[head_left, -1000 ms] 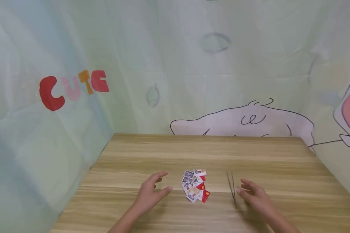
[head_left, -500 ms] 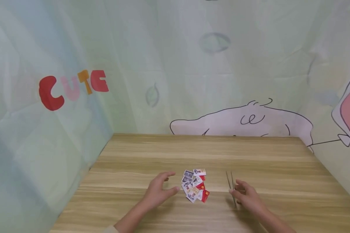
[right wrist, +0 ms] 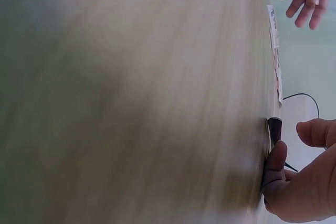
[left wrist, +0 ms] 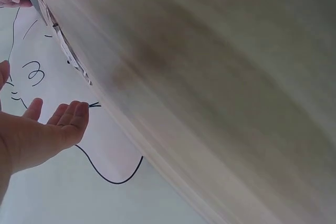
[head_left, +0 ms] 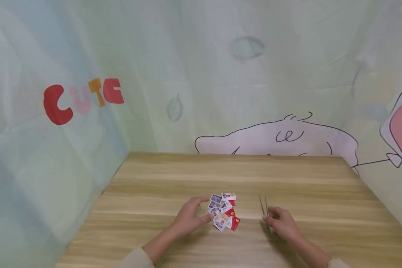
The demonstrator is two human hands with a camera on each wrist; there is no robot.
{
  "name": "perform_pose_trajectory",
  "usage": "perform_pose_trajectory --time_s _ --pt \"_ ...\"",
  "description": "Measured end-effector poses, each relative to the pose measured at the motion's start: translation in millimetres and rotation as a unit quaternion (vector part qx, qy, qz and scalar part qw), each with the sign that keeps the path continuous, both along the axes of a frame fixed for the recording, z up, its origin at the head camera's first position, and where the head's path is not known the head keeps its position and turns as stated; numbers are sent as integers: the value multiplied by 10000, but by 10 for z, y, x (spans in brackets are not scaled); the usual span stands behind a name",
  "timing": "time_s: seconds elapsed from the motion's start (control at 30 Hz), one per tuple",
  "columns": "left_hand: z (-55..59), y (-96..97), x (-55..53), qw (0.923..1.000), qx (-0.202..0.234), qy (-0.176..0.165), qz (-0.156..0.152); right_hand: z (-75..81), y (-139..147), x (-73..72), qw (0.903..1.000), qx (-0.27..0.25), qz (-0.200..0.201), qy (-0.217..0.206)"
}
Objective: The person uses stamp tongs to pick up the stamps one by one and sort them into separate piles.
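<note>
A loose cluster of small printed paper pieces like stamps (head_left: 222,219), some grey and some red, lies overlapping on the wooden table (head_left: 174,175). Beside its left edge is my left hand (head_left: 189,219), thumb and fingers spread apart, with the thumb tip over the near papers; contact cannot be made out. To the right of the papers, slim metal tweezers (head_left: 262,204) lie with their points away from me. My right hand (head_left: 282,223) has its thumb and curled fingers around them, partly hiding the lower part. A dark end of the tweezers (right wrist: 274,129) shows beside a curled finger.
A pale green cloth backdrop (head_left: 187,67) with cartoon drawings and the word CUTE hangs behind the table and along its sides. The table's far edge (head_left: 234,154) meets that cloth.
My left hand has moved right to the papers' edge. My right hand has come left onto the tweezers and its fingers have bent around them. The papers have not moved.
</note>
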State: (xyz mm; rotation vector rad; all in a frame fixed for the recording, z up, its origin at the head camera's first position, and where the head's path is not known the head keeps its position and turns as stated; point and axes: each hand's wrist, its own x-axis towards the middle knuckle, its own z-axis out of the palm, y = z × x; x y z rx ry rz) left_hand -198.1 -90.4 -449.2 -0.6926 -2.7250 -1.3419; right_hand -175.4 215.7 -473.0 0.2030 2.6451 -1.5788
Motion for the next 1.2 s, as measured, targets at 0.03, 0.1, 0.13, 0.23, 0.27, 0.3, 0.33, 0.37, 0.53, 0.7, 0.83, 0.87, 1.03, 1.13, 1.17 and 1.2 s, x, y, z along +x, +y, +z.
perform_pose_trajectory --time_s 0.03,0.1,0.13,0.23,0.27,0.3,0.33,0.37,0.53,0.7,0.83,0.87,1.03,1.13,1.17,1.2 --pt "-4 9 -12 10000 -30 29 -21 -2 -1 -7 10000 76 4 13" --pt "-7 26 -32 10000 -78 21 -45 2 -6 -19 9998 180 -10 14" --pt "-10 32 -40 9999 -93 -9 -57 5 -8 -21 9998 216 -5 2" --pt "-12 49 -63 9998 -121 -61 -111 11 -12 -29 9998 149 -61 -76" --pt "-11 54 -74 9998 -134 -90 -115 13 -15 -33 9999 114 -88 -91" --pt "-11 59 -86 9998 -145 -93 -132 12 -16 -37 9999 62 -110 -102" --pt "-14 63 -100 9997 -154 -94 -150 11 -15 -41 9999 32 -109 -107" --pt "-16 67 -115 9997 -170 -81 -164 8 -15 -45 9999 -8 -123 -106" --pt "-36 81 -191 9992 -343 -16 -223 -7 -9 -62 9999 37 -134 -90" --pt "-37 103 -261 9982 -525 -12 -276 -7 -18 -80 9998 129 -134 -117" --pt "-43 146 -332 9970 -698 -58 -331 7 -20 -90 9998 170 -122 -30" --pt "-49 157 -350 9967 -719 -42 -383 7 -22 -91 9998 173 -138 -6" --pt "-80 218 -406 9945 -864 60 -581 -2 -27 -98 9995 238 -152 118" --pt "-98 251 -429 9905 -1218 140 -618 -21 -22 -109 9992 288 -163 210" --pt "-104 261 -436 9887 -1351 151 -627 -30 -18 -113 9991 303 -187 223" --pt "-110 269 -444 9870 -1469 151 -639 -40 -14 -118 9990 324 -191 246"
